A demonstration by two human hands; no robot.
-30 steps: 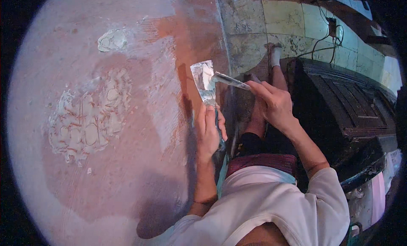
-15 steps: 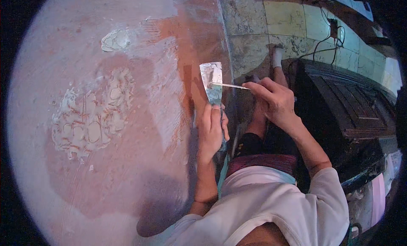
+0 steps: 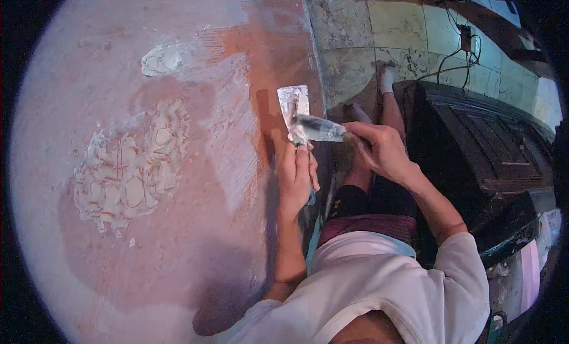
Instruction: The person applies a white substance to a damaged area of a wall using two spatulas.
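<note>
My left hand (image 3: 294, 181) is wrapped round the handle of a putty knife (image 3: 291, 99), whose wide metal blade points away from me and carries pale smears. A second putty knife (image 3: 326, 130) is gripped in my right hand (image 3: 384, 149). Its blade lies crosswise, its front edge against or just over the lower part of the first blade, with its flat face now showing. Left of my hands spreads a broad pinkish surface (image 3: 178, 243) with a reddish-brown strip. On it sit a large rough patch of pale filler (image 3: 135, 191) and a smaller smooth one (image 3: 163, 60).
Dark panelled furniture (image 3: 474, 148) stands close on my right. Behind it, a cable (image 3: 441, 68) runs from a small dark box (image 3: 466, 38) over pale floor tiles (image 3: 400, 24). My legs (image 3: 357, 172) are just below my right hand.
The right putty knife has turned from edge-on to showing its flat face, and sits slightly lower on the left blade. The left putty knife has barely shifted.
</note>
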